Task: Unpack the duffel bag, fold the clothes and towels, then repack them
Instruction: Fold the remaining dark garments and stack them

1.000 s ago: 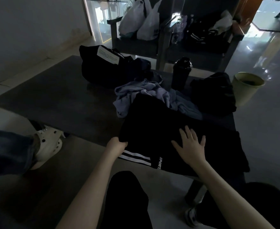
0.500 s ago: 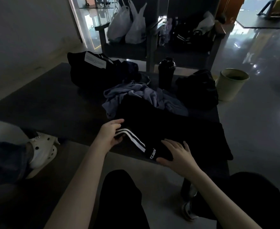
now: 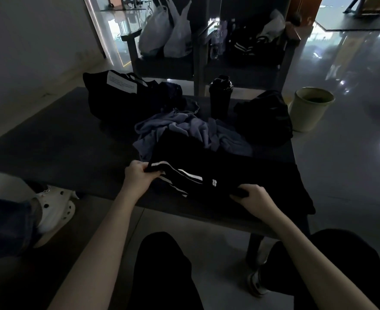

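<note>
A black garment with white stripes (image 3: 218, 166) lies spread on the near part of the dark table (image 3: 68, 139). My left hand (image 3: 139, 173) grips its left edge, where the stripes begin. My right hand (image 3: 254, 195) pinches a fold of its near edge. Behind it lies a crumpled grey-blue garment (image 3: 184, 128). The black duffel bag (image 3: 119, 95) with a white label sits at the far left of the table. A heap of black clothing (image 3: 267, 117) rests at the far right corner.
A black bottle (image 3: 220, 95) stands upright behind the clothes. A pale bin (image 3: 307, 108) is on the floor to the right. Chairs with plastic bags (image 3: 166, 32) stand behind the table. Another person's leg and white shoe (image 3: 54, 209) are at the left.
Both hands have gone from lying flat on the black garment to gripping its edges. The striped edge has lifted and folded slightly toward me.
</note>
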### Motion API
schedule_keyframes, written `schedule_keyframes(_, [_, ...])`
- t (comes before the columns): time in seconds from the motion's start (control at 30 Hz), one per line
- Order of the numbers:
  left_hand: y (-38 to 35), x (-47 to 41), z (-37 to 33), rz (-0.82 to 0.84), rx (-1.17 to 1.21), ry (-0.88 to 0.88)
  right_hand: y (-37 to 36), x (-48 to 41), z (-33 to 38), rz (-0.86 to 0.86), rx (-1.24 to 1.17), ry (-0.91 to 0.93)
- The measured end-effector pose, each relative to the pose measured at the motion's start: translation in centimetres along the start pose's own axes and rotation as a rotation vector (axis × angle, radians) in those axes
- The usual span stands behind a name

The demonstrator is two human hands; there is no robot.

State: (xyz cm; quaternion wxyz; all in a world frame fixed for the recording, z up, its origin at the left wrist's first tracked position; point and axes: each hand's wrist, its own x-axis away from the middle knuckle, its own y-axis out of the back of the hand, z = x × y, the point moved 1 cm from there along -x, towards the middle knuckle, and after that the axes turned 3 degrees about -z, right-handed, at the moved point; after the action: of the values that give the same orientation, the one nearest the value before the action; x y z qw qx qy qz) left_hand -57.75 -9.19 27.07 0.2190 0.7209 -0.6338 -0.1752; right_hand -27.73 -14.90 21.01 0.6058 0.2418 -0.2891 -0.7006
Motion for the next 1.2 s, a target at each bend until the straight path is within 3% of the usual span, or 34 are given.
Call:
schedule_keyframes(0.1, [-0.1,-1.1,-0.4,0.044,-0.021,-0.034,1.2,-2.0,-0.1,0.174,-0.212,-0.238])
schedule_keyframes(0.17, [-0.4,-1.8,-0.4,0.14,0.064,0.078,1.8,-3.0,0.0,0.208,-0.262,-0.311])
schedule_keyframes(0.23, [-0.8,-2.9,0.1,0.135,0.067,0.168,2.0,-3.5,0.0,0.21,-0.221,-0.333])
schedule_keyframes(0.4, [-2.1,-3.7,2.0,0.038,-0.271,0.228,2.5,-2.0,-0.3,0.088,0.09,-0.261])
schedule_keyframes(0.53, [-3.3,-3.2,3.1,-0.017,-0.503,0.208,2.2,0.2,-0.3,-0.103,0.374,-0.125])
schedule_keyframes(0.63, [-3.7,-3.4,2.9,-0.05,-0.565,0.219,1.7,1.1,-0.3,-0.21,0.528,-0.013])
schedule_keyframes(0.77, [-3.5,-4.0,3.2,-0.039,-0.539,0.29,1.4,2.3,-1.6,-0.039,0.608,0.042])
schedule_keyframes(0.87, [-3.2,-4.4,3.6,-0.028,-0.487,0.305,1.2,2.3,-2.8,-0.125,0.579,0.155])
schedule_keyframes(1.07, [-2.7,-4.6,3.6,-0.048,-0.425,0.302,3.3,-0.5,-2.0,-0.059,0.386,-0.078])
schedule_keyframes(1.13, [-3.0,-3.9,3.1,-0.108,-0.561,0.251,2.9,-1.1,-1.7,-0.046,0.416,-0.114])
schedule_keyframes(1.2, [-4.0,-2.6,2.6,-0.234,-0.745,0.055,2.2,-1.3,-1.8,-0.048,0.475,-0.142])
